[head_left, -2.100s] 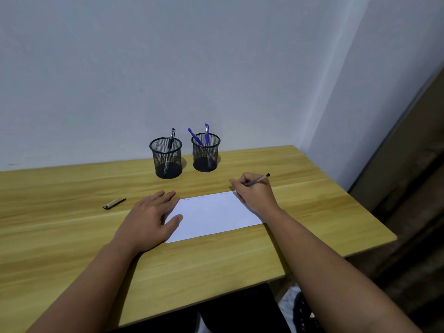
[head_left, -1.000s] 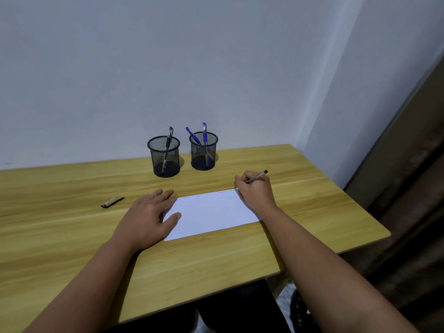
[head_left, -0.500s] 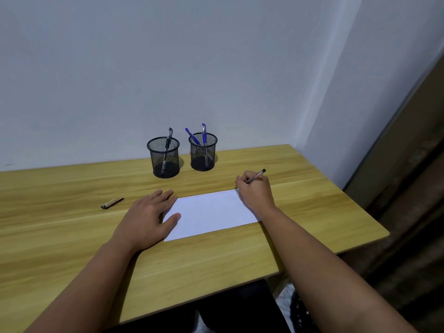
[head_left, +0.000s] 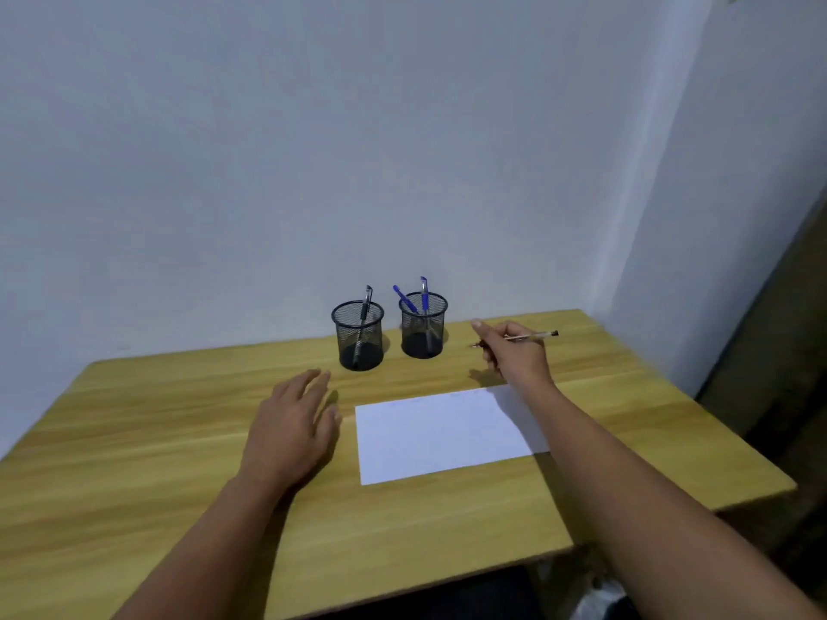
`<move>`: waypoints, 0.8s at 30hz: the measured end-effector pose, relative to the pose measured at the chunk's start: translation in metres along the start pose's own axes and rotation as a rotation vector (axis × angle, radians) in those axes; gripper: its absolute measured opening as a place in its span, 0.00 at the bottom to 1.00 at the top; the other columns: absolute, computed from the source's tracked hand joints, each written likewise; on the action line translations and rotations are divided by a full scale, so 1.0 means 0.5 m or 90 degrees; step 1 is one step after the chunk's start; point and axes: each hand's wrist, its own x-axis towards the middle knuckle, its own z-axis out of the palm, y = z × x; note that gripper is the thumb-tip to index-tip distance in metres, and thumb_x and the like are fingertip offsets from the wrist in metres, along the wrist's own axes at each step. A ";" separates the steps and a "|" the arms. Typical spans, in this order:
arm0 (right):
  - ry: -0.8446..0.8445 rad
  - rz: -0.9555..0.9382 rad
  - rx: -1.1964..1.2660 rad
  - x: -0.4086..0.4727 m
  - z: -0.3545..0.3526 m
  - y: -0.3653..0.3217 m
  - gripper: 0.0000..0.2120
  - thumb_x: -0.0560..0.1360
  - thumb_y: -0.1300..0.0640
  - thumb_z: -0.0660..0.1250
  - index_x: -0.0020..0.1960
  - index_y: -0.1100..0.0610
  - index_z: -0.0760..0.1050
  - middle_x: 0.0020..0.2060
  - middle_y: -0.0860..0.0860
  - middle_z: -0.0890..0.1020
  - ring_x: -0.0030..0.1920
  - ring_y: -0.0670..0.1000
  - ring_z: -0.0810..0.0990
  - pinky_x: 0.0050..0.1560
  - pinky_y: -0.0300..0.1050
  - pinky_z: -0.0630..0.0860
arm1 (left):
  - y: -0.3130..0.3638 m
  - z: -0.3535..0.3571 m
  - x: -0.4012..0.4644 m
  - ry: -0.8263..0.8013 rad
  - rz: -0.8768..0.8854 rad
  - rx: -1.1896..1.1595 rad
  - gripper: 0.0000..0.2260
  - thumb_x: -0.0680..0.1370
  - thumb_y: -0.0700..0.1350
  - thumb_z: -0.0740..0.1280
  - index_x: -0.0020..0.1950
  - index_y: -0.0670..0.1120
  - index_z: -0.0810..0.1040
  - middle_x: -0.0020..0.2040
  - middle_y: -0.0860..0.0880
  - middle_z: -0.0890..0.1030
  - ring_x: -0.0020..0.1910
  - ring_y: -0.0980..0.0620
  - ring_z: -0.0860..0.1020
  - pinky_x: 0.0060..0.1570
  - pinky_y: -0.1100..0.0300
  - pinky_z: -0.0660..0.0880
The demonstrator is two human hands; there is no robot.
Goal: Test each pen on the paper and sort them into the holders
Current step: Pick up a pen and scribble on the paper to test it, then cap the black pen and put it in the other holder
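The right hand (head_left: 519,355) is raised clear of the worktop (head_left: 134,440) and pinches a thin pen (head_left: 532,336) between thumb and fingers, barrel roughly level, tip pointing toward the holders. The left hand (head_left: 295,422) is loose and flat, fingers spread, holding nothing; it lies just beside the left edge of the paper (head_left: 443,434) and appears not to touch it, though the gap is hard to judge from this angle. The paper lies flat near the front of the worktop; any test marks along its far edge are too faint to read.

Two mesh holders stand side by side at the back. The left holder (head_left: 359,337) contains one dark pen (head_left: 363,315); the right holder (head_left: 423,328) contains two blue pens (head_left: 414,299).

Judgement: testing of the held pen looks finished and sorting comes next. Risks: choosing the wrong holder; the tip catching the mesh rim and tipping a light holder; the unpinned paper shifting if the right forearm drags across it.
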 end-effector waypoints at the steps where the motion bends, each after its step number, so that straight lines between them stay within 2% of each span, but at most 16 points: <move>1: -0.031 0.009 -0.005 -0.008 0.010 -0.008 0.17 0.82 0.45 0.72 0.41 0.56 0.81 0.31 0.52 0.84 0.26 0.46 0.75 0.26 0.37 0.69 | -0.023 -0.014 0.000 0.012 -0.051 0.042 0.24 0.79 0.54 0.61 0.72 0.45 0.75 0.70 0.42 0.75 0.65 0.38 0.74 0.59 0.44 0.75; 3: -0.087 0.044 0.039 -0.020 0.035 -0.019 0.17 0.85 0.46 0.66 0.46 0.55 0.86 0.37 0.52 0.89 0.27 0.45 0.78 0.26 0.36 0.70 | -0.065 -0.037 0.000 -0.043 -0.169 0.098 0.21 0.78 0.52 0.65 0.70 0.48 0.76 0.71 0.42 0.73 0.66 0.37 0.73 0.58 0.43 0.75; 5: -0.116 0.052 0.076 -0.037 0.065 -0.020 0.14 0.85 0.52 0.66 0.45 0.56 0.85 0.35 0.55 0.87 0.26 0.47 0.76 0.26 0.36 0.68 | -0.095 -0.044 -0.004 -0.114 -0.221 0.130 0.17 0.78 0.55 0.65 0.66 0.53 0.78 0.71 0.47 0.72 0.67 0.41 0.72 0.59 0.45 0.75; 8: -0.160 0.019 0.076 -0.068 0.104 -0.008 0.10 0.82 0.56 0.74 0.42 0.56 0.82 0.33 0.55 0.83 0.26 0.47 0.75 0.25 0.38 0.70 | -0.113 -0.043 -0.008 -0.086 -0.206 0.103 0.11 0.80 0.54 0.65 0.59 0.55 0.83 0.62 0.52 0.78 0.60 0.47 0.76 0.53 0.51 0.76; 12: -0.268 0.025 0.033 -0.109 0.141 0.004 0.06 0.82 0.55 0.73 0.48 0.54 0.88 0.42 0.54 0.90 0.32 0.45 0.81 0.30 0.38 0.76 | -0.106 -0.049 -0.010 -0.051 -0.186 0.059 0.06 0.79 0.53 0.67 0.53 0.57 0.82 0.53 0.55 0.82 0.54 0.49 0.79 0.46 0.53 0.76; 16: -0.332 -0.016 -0.045 -0.133 0.166 0.012 0.03 0.79 0.56 0.77 0.48 0.55 0.87 0.44 0.53 0.91 0.35 0.46 0.84 0.33 0.39 0.78 | -0.075 -0.055 -0.013 -0.009 -0.175 -0.175 0.03 0.76 0.48 0.69 0.46 0.57 0.81 0.41 0.57 0.84 0.41 0.56 0.81 0.40 0.58 0.77; 19: -0.332 -0.031 -0.050 -0.139 0.175 0.012 0.03 0.77 0.56 0.78 0.46 0.55 0.88 0.42 0.53 0.90 0.34 0.46 0.83 0.33 0.40 0.78 | -0.056 -0.070 0.001 -0.017 -0.152 -0.305 0.05 0.76 0.46 0.70 0.45 0.56 0.82 0.41 0.59 0.84 0.42 0.61 0.82 0.43 0.62 0.77; 21: -0.328 -0.030 -0.035 -0.139 0.177 0.006 0.04 0.77 0.56 0.78 0.47 0.56 0.88 0.42 0.53 0.90 0.34 0.45 0.83 0.33 0.39 0.78 | -0.051 -0.081 0.013 -0.036 -0.115 -0.329 0.07 0.78 0.42 0.71 0.46 0.55 0.83 0.44 0.58 0.84 0.46 0.61 0.81 0.47 0.61 0.77; 24: -0.326 -0.020 -0.007 -0.139 0.174 -0.003 0.04 0.78 0.56 0.78 0.47 0.57 0.89 0.42 0.55 0.90 0.34 0.45 0.82 0.31 0.39 0.77 | -0.041 -0.095 0.025 -0.049 -0.091 -0.335 0.06 0.78 0.42 0.71 0.48 0.54 0.84 0.44 0.57 0.84 0.46 0.61 0.80 0.46 0.64 0.74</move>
